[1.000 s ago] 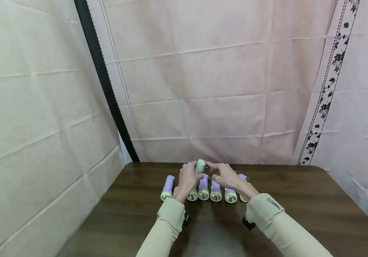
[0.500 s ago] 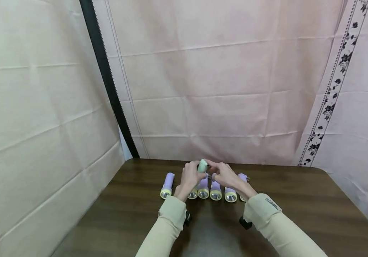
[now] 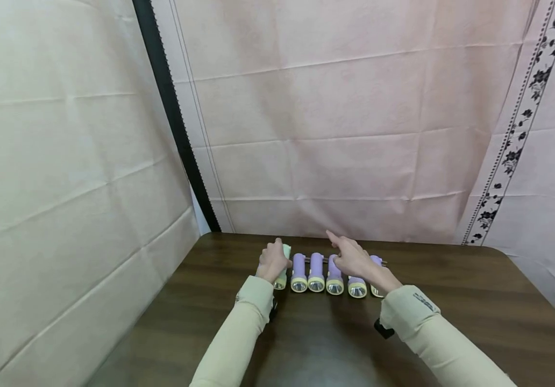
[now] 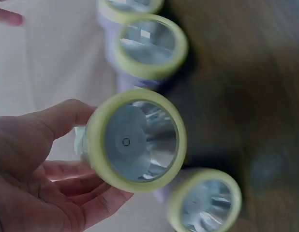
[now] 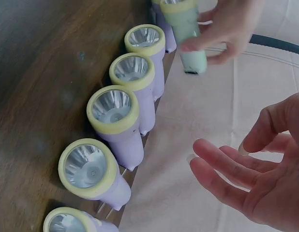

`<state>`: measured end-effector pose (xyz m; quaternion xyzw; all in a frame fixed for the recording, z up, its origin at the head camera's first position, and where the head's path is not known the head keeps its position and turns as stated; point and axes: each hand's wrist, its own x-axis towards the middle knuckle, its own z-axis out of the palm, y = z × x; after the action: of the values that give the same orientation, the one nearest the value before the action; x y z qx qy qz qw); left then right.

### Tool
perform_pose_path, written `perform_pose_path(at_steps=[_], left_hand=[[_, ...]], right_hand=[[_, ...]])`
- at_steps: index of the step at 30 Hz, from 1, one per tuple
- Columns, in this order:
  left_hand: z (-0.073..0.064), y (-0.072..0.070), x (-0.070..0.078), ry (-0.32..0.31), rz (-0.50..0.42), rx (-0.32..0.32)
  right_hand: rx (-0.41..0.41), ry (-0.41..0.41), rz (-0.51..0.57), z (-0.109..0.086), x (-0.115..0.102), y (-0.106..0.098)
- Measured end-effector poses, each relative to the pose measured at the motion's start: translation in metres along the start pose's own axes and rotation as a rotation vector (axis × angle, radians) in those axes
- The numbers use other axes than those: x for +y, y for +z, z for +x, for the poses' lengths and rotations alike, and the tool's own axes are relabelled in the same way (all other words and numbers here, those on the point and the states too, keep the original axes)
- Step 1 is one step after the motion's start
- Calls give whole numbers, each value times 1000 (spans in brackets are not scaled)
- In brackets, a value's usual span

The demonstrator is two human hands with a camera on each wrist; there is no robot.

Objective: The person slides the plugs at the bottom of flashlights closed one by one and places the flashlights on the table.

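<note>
My left hand (image 3: 272,262) holds a green flashlight (image 3: 281,279) at the left end of a row of purple flashlights. In the left wrist view, thumb and fingers wrap the flashlight from behind, and its yellow-rimmed lens (image 4: 144,145) faces the camera. The right wrist view shows the green body of this flashlight (image 5: 190,36) tilted in the left hand. My right hand (image 3: 353,259) hovers over the right part of the row, index finger extended, holding nothing. In its wrist view, the fingers (image 5: 227,169) are loosely bent and apart from the flashlights.
Several purple flashlights (image 3: 316,269) with yellow rims lie side by side on the dark wooden table (image 3: 316,338), lenses toward me. Metal prongs (image 5: 105,209) stick out at the tail of one. A pale cloth (image 3: 335,134) hangs behind the table, another (image 3: 64,188) at the left.
My left hand has carried the green flashlight left and down, away from my right hand. The right hand's fingers, earlier at the flashlight's tail end, are now apart from it.
</note>
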<state>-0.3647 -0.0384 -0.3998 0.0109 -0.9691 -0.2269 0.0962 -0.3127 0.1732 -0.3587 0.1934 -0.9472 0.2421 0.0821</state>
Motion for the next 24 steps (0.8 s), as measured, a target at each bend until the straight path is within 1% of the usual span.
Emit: perform_pose_path(at_steps=[3,6,9,11,12,18,20,24], left_hand=[[4,9,-6,32,57,15],[8,16,-5,65,133,37],[11,19,-4,60,198,78],[13,21,-4,54,208,95],[13,22,-5,53,209,95],[14,32,-8,52,202,39],[14,34,-9,54,209,41],[14,35,-6,94,245,41]], right_hand=[[-19,18,-6,-1,4,-2],[-19,19,1,-2,6,-5],[-20,6,7,-3,5,-6],[-18,-8,16,-2,4,-6],[-16,-15,15,-2,3,-6],[5,-34,3,-4,-1,-4],[4,-38,0,-5,-1,-4],[-2,-40,5,-7,-1,-8]])
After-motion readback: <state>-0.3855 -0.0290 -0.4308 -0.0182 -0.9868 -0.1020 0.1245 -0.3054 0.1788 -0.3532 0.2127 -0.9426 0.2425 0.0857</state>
